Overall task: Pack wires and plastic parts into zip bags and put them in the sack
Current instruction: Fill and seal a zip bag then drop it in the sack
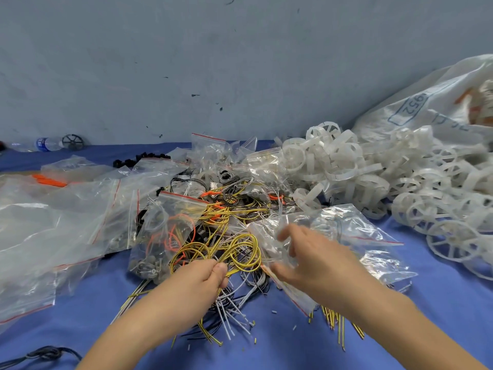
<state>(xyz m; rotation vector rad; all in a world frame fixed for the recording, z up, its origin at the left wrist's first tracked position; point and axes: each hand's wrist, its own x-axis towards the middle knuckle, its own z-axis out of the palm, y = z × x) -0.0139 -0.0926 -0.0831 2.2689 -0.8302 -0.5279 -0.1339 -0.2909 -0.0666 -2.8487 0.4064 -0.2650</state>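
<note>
left hand (206, 275) pinches yellow-black wire loops (241, 253) above the tangled pile. right hand (306, 259) grips a clear zip bag (354, 236) just beside them. risk: the springy loops snag neighbouring wires or miss the limp bag mouth. sack (426, 102) lies far right.

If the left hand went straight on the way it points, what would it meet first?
Probably the yellow wire loops that the left hand grips, then the wire pile behind; depth unclear.
</note>
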